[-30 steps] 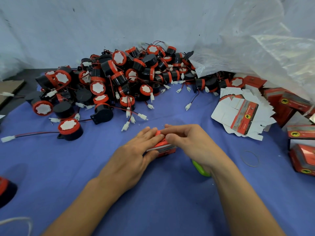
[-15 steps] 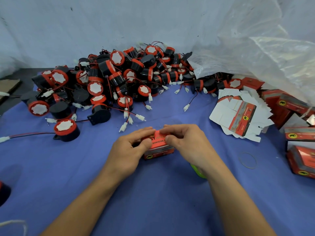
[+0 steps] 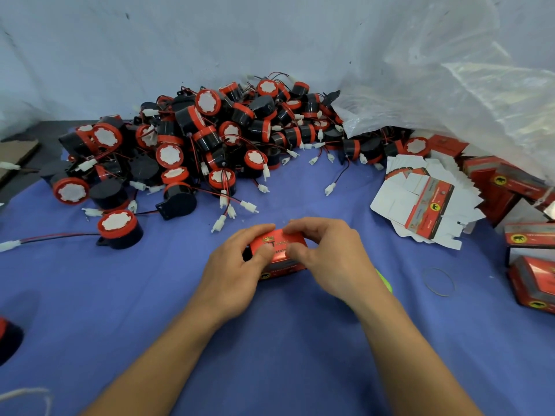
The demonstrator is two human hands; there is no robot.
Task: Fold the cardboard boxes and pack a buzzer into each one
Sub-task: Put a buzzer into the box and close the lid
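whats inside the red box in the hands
Of the red box only the printed top and front side show, with something dark at its left end by the left hand. The right hand covers its right end. What is inside cannot be seen.

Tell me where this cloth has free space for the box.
Bare blue cloth lies left of the left hand, below the lone buzzer, and along the near edge right of the right hand; both hold the box. Crowded: buzzer pile behind, flat cartons and folded boxes right.

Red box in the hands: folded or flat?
Folded up: the red box shows a top and a front side. Left hand and right hand grip it; end flaps hidden.
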